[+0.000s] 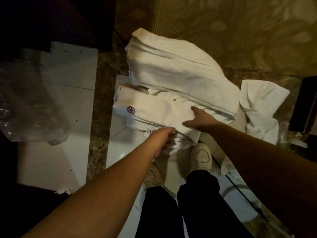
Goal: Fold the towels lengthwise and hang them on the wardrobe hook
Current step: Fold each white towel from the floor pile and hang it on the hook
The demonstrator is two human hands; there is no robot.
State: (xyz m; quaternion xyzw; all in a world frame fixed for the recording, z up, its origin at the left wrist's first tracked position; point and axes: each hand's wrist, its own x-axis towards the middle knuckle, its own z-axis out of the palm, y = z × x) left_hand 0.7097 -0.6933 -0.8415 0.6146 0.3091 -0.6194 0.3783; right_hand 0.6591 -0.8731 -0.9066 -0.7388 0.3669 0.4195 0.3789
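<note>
A pile of white towels lies on the floor in front of me. The near folded towel bears a dark red flower emblem. A larger folded towel lies behind it, partly on the carpet. My left hand grips the near towel's lower edge, its fingers curled into the cloth. My right hand grips the same towel at its right side, thumb on top and fingers hidden beneath the fold. No wardrobe hook is in view.
A crumpled white cloth lies to the right. A clear plastic bag sits on the white tiles at left. Dark furniture stands at the right edge. My shoes are just below the towels. Patterned carpet lies beyond.
</note>
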